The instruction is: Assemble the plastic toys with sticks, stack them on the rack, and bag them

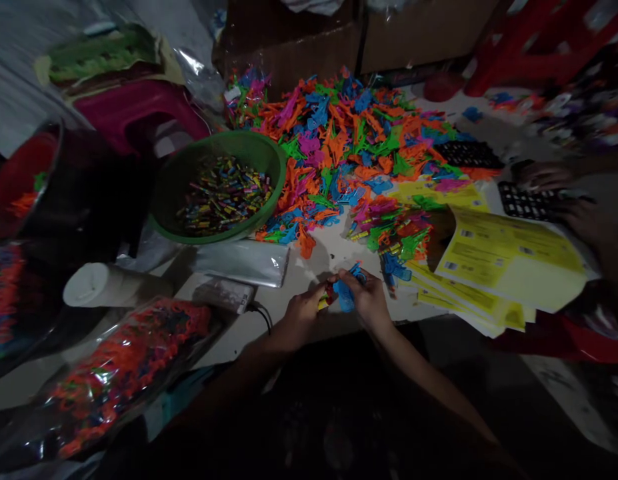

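Low over the table's front edge, my left hand pinches a small yellow-and-red wrapped tube. My right hand, just beside it, grips a flat blue plastic toy piece, close to or touching the tube. Fingers partly cover both things. Beyond my hands spreads a big heap of plastic toy pieces in orange, green, blue and pink. A smaller pile of toy pieces with tubes lies ahead of my right hand. Many similar small tubes fill the green basin at left.
Yellow printed sheets lie at right. A co-worker's hands are near a black patterned tray. A clear plastic packet, a white box with a cable, a white roll and a bag of orange pieces sit left.
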Motion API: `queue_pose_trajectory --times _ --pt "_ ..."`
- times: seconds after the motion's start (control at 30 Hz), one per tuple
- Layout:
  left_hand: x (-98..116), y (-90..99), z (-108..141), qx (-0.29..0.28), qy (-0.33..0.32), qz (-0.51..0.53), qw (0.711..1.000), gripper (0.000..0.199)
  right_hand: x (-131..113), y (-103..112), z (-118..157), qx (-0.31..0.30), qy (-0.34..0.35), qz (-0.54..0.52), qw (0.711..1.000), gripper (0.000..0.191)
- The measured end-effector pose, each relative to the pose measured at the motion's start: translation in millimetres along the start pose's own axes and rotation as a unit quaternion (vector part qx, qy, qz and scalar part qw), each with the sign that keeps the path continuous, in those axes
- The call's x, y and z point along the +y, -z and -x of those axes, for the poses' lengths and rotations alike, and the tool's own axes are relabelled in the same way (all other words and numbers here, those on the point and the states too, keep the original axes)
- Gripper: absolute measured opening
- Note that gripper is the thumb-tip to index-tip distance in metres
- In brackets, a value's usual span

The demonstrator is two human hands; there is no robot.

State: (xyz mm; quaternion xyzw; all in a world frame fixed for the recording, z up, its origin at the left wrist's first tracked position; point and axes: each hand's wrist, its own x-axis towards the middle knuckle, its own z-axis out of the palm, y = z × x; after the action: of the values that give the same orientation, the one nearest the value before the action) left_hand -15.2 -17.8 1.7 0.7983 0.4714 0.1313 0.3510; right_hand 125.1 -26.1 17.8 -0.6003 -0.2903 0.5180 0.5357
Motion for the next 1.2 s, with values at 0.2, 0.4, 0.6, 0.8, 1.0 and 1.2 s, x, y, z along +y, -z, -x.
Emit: queue_pose_trajectory --times 0.2,0.4,0.6,0.8,1.0,1.2 --pt "4 0.0 3 -0.006 -0.032 -0.027 0.999 0.062 8 -3 -1 0.03 0.001 -0.076 0.997 0.03" --pt "11 11.2 0 -0.057 0.007 -0.054 0.997 0.065 9 -15 8 0.041 0.025 -0.116 0.992 0.027" --pt "1 8.9 -2 -0.002 0.03 0.1 0.994 0.049 -13 13 -19 -0.004 0.027 0.073 0.997 0.038" --pt "-25 12.9 -5 0.136 0.206 0.345 0.906 0.029 -45 61 -72 0.299 0.19 0.467 0.81 0.063" --pt "-15 6.9 -13 0.08 0.222 0.574 0.784 0.042 8 -48 -86 -0.04 0.206 0.585 0.783 0.045" --pt "-31 17.1 -5 0.15 0.232 0.568 0.775 0.047 27 -48 -97 -0.061 0.138 0.481 0.864 0.039"
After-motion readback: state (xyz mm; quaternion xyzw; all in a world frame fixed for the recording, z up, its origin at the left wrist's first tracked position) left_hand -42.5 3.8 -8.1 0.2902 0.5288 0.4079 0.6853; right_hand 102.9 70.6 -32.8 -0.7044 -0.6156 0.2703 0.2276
